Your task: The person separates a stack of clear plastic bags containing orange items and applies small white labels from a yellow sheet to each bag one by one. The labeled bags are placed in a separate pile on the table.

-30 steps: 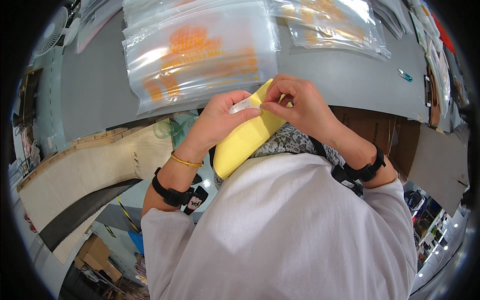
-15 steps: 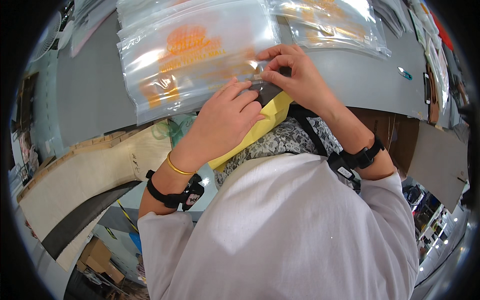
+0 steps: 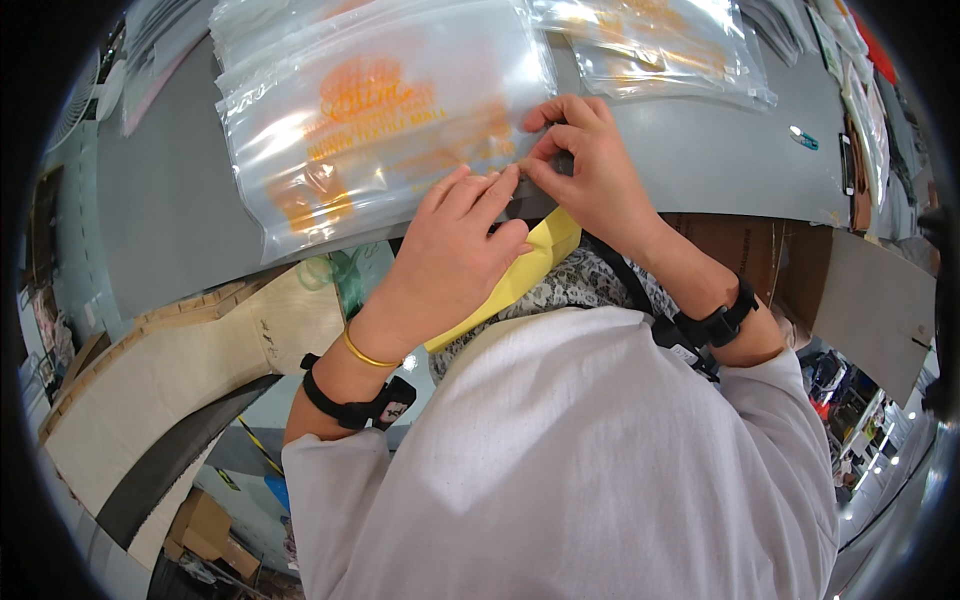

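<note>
Pinching a clear printed bag (image 3: 370,115) near its close right corner, the right hand (image 3: 590,170) sits beside the left hand (image 3: 447,255), whose grip I can't tell, over yellow paper (image 3: 550,243), with that bag lying forward and left across the table (image 3: 700,150), insides blurred by glare.

Bright light glares off the clear plastic bags (image 3: 385,115), and dark fisheye vignetting rounds the corners.
</note>
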{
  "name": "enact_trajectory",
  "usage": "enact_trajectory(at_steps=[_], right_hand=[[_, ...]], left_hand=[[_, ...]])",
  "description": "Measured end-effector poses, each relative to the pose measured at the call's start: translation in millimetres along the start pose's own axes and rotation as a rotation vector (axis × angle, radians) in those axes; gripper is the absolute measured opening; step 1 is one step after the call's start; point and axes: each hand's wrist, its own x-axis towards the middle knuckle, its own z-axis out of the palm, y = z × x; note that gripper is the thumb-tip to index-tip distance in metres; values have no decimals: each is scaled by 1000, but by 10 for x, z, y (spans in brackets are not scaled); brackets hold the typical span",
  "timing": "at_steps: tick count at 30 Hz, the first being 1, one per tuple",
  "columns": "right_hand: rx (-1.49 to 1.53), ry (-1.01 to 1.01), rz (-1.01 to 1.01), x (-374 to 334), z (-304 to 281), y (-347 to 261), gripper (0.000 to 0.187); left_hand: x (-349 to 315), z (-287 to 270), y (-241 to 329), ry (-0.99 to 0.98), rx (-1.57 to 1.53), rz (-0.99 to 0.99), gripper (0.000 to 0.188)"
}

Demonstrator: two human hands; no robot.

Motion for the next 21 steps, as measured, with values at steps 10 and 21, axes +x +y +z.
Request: enact_trajectory(at_steps=[10, 21], right_hand=[[-436, 221, -97, 509, -75, 164, 37], [-624, 205, -322, 800, -265, -171, 17]], left_hand=[[-45, 43, -25, 9, -39, 15, 25], [-139, -71, -125, 63, -50, -58, 25]])
